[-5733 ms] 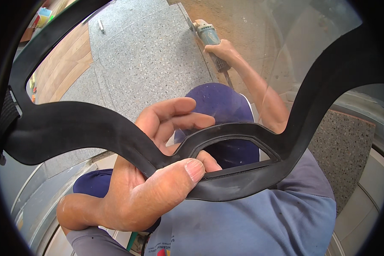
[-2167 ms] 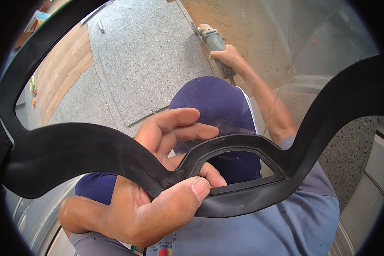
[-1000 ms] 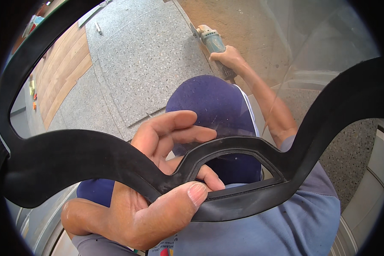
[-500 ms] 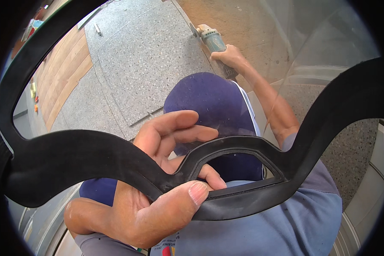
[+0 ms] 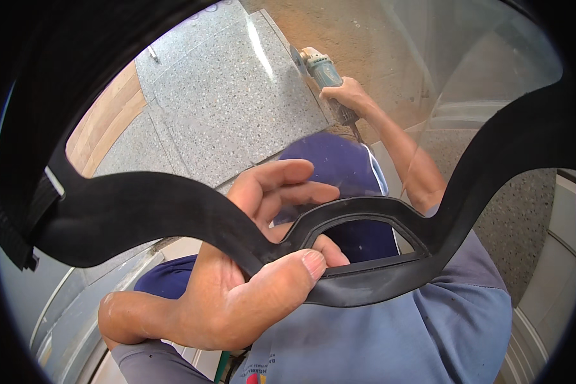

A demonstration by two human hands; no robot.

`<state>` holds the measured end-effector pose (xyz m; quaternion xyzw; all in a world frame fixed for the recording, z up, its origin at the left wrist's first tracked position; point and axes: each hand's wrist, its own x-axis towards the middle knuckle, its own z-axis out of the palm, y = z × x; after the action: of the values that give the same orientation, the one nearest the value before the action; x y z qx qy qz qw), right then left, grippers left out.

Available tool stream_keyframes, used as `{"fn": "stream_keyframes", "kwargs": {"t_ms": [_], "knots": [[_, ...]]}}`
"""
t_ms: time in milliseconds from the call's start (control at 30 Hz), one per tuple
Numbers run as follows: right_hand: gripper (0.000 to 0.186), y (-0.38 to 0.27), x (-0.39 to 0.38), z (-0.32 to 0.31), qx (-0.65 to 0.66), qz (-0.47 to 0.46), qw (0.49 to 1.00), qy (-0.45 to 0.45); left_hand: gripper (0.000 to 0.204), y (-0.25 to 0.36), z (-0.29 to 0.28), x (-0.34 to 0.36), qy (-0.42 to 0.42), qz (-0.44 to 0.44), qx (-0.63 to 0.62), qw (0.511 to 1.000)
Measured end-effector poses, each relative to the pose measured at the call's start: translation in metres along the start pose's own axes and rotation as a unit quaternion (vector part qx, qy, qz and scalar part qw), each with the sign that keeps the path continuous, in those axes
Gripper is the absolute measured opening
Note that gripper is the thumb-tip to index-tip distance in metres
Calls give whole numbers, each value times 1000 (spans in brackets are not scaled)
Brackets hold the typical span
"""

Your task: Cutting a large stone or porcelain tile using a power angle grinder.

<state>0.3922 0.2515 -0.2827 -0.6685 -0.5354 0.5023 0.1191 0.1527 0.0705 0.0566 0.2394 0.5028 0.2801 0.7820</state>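
Note:
Close before the view spreads the black frame (image 5: 371, 291) of what looks like a clear-windowed mask or goggles. My left hand (image 5: 240, 304) pinches its lower edge by the nose-shaped opening, thumb in front and fingers behind. Farther off, my right hand (image 5: 349, 96) is wrapped round the body of a teal and black angle grinder (image 5: 326, 73). The grinder's disc (image 5: 297, 59) is at the right edge of a grey speckled slab (image 5: 217, 96); whether it touches cannot be told.
Brown ground (image 5: 365, 35) lies right of the slab, and wood-look planks (image 5: 112, 118) lie on its left. A small metallic piece (image 5: 153, 54) rests on the slab. My blue-clad leg (image 5: 329, 157) is close to the slab's near edge.
The mask-like frame and my left hand have shifted up and slightly right in the picture. The grinder, still in my right hand, appears slightly lower and farther right; the view has shifted too.

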Motion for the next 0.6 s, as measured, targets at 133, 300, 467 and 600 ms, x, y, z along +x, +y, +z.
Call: {"fn": "stream_keyframes", "kwargs": {"t_ms": [133, 300, 467, 600], "knots": [[56, -20, -13, -4, 19, 7, 1000, 3, 84, 22, -10, -18, -40, -8, 9, 999], [51, -39, -31, -10, 27, -12, 1000, 1, 82, 41, -10, -40, -54, 7, -20, 998], [41, -33, -33, -21, 58, 15, 997, -51, 84, 18, -10, -38, -8, 30, 17, 999], [47, -20, -27, -15, 39, -8, 999, 0, 85, -11, -7, -19, 1, 42, 35, 999]]}}
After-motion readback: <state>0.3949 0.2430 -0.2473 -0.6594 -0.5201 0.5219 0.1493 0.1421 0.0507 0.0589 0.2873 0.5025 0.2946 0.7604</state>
